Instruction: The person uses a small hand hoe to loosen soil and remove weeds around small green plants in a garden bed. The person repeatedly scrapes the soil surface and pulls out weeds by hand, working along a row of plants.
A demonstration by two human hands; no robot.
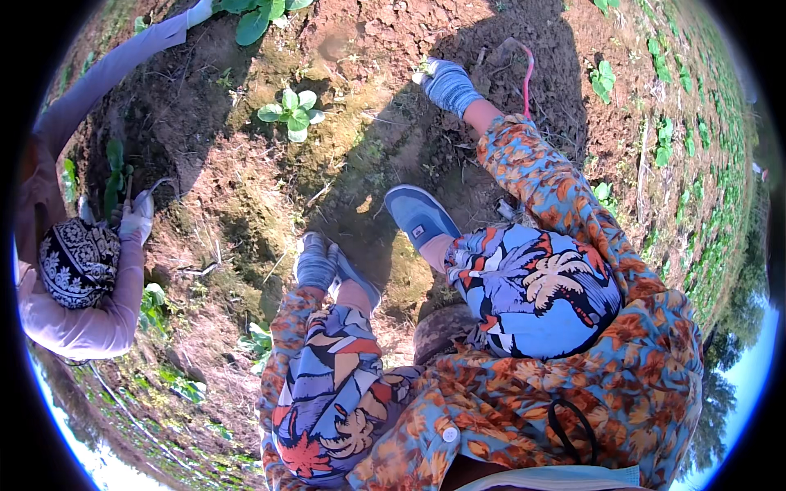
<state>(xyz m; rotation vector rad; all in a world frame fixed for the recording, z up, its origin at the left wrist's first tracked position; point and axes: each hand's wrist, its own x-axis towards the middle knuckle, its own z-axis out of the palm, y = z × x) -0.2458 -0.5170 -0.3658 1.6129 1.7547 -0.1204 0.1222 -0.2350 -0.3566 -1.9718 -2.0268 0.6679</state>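
My right hand (451, 88), in a grey-blue knit glove, reaches out low over the reddish soil. Its fingers are pinched together around a small weed (424, 64). Beside that wrist lies a curved hand tool with a pink-red handle (527, 80), its lower end hidden by my sleeve. My left hand (316, 262), gloved alike, hangs by my left shoe (357, 279); its fingers point downward, and whether they hold anything is unclear. A leafy green seedling (293, 114) grows from the ground between the hands and farther left.
On the left, a co-worker in a patterned head covering (80, 262) holds a hooked tool (161, 182). A gloved hand (200, 12) reaches toward a larger leafy plant (253, 18). Several seedlings (603, 81) stand on the right. My right shoe (420, 212) rests on soil.
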